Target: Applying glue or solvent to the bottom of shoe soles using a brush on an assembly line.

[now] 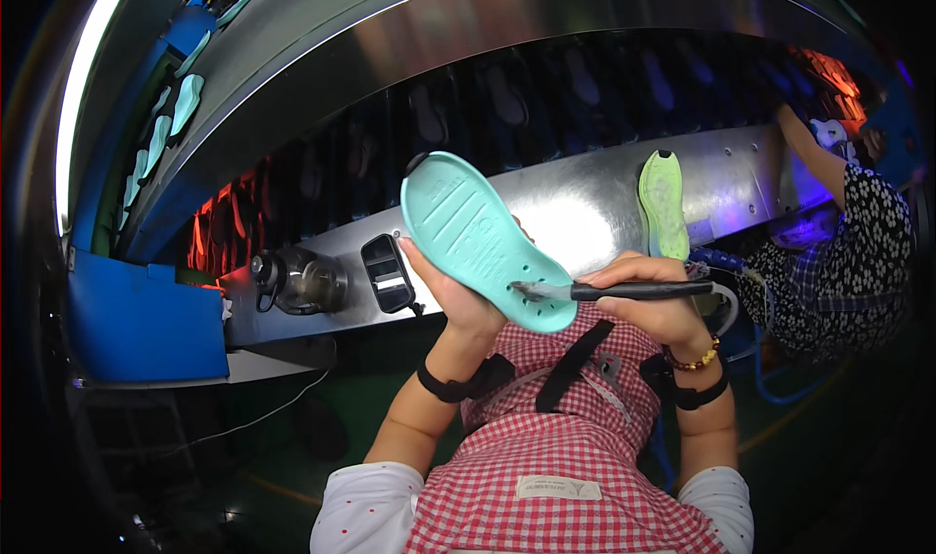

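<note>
My left hand (463,296) holds a mint-green shoe sole (478,227) from beneath and along its left edge. The sole is tilted, with a dark tip at its upper left end and small holes near its lower end. In the fingers of my right hand (653,296) lies a slim tool with a black handle (639,290). Its narrow grey tip rests at the holes of the sole; what kind of tip it is cannot be made out.
A lime-green sole (663,208) lies on the metal ledge (556,188). A clear jug (307,279) and a black tray (388,273) stand at left. Behind runs a dark conveyor bearing soles, with red-lit ends. Mint soles (185,105) line the upper left. Another person (838,261) works at right.
</note>
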Demonstrator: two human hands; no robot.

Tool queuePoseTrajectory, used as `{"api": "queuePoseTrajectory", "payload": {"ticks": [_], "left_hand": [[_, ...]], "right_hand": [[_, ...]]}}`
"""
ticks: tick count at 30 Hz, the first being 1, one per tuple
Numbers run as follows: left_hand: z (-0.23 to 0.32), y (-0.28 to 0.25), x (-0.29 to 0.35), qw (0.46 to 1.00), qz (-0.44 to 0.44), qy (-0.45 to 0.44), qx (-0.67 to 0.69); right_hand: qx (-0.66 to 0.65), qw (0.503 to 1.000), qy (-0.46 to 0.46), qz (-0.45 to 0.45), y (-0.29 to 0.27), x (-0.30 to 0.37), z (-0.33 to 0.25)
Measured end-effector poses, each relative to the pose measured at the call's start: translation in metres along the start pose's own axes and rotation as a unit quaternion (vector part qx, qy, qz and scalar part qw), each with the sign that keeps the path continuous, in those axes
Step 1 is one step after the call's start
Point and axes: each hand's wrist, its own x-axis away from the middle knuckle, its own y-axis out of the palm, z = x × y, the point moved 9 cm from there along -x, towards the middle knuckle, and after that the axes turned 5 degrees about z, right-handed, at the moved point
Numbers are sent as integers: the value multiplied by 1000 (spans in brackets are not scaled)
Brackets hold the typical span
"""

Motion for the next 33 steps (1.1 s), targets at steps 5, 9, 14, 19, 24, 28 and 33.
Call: {"api": "queuePoseTrajectory", "payload": {"ticks": [5,9,14,19,24,28,33], "left_hand": [[13,24,1,983,-181,10,4],[3,19,-1,993,-74,-47,77],[-40,13,23,970,-117,-177,116],[-41,8,24,952,-214,-218,-34],[-43,20,26,923,-215,-310,-81],[-47,8,38,881,-207,-398,-150],[-42,24,43,836,-296,-348,-304]], "right_hand": [[-76,989,-58,-110,17,3,-6],[-222,974,53,-6,5,0,20],[-299,947,108,50,14,4,20],[4,995,18,-97,18,7,-31],[94,972,-96,-194,33,3,-39],[101,947,-124,-277,29,11,-54],[173,926,-148,-302,31,12,-47]]}}
